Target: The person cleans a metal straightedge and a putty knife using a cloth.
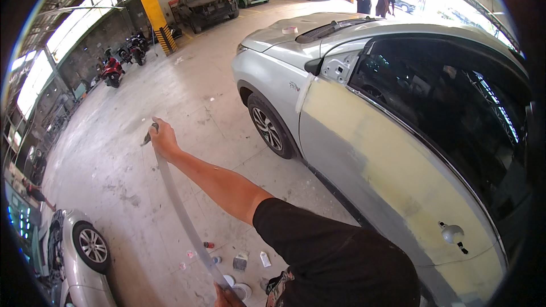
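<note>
My right hand [164, 137] is stretched out over the floor at the end of my bare forearm. Its fingers are closed around the upper end of a long, narrow grey strip [181, 211], where a small dark piece [147, 137] also shows. The strip runs down to my left hand [222, 297], which grips its lower end and is partly cut off by the bottom edge. What the strip is made of I cannot tell. To my right stands a silver car [273, 72], its front door [379, 153] coated with a broad yellowish filler patch.
Near my feet lie white tubs [242, 291], a white tube [265, 259], a stained flat piece [240, 261] and a small red container [209, 245]. A second car [87, 264] stands lower left. Beyond are a yellow pillar [153, 8], motorcycles [113, 70], parked cars and two people [384, 2].
</note>
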Motion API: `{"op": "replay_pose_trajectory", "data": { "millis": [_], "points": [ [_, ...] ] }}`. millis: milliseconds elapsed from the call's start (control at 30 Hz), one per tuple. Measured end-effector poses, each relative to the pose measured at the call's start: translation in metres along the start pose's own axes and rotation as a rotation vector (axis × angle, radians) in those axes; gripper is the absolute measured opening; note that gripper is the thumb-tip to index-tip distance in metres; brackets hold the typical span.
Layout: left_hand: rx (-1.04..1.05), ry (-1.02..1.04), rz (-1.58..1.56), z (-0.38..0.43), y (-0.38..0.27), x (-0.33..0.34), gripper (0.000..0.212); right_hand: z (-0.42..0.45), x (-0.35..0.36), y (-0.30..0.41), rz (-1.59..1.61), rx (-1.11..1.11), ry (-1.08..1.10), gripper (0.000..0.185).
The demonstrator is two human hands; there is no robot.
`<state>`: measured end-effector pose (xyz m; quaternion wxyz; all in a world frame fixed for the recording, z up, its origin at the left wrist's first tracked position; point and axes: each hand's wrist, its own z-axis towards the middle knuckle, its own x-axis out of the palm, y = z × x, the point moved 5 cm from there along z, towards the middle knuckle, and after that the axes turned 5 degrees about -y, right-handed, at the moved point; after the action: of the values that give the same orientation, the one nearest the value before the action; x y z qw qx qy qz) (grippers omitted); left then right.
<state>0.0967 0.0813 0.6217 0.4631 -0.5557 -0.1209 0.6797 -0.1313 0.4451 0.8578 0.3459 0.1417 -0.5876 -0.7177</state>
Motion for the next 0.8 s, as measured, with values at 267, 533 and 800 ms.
{"op": "replay_pose_trajectory", "data": {
  "millis": [267,533,800],
  "points": [
    [0.078,-0.048,0.048,0.023,-0.003,0.01,0.044,-0.037,0.012,-0.035,-0.114,-0.192,-0.069,0.02],
    [0.07,-0.248,-0.168,0.136,-0.095,-0.024,0.043,-0.22,0.033,-0.065,-0.029,-0.024,0.257,0.056],
    [-0.229,0.105,-0.042,0.042,-0.07,-0.014,0.045,0.016,0.023,-0.003,-0.033,-0.246,-0.144,0.042]
  ]
}}
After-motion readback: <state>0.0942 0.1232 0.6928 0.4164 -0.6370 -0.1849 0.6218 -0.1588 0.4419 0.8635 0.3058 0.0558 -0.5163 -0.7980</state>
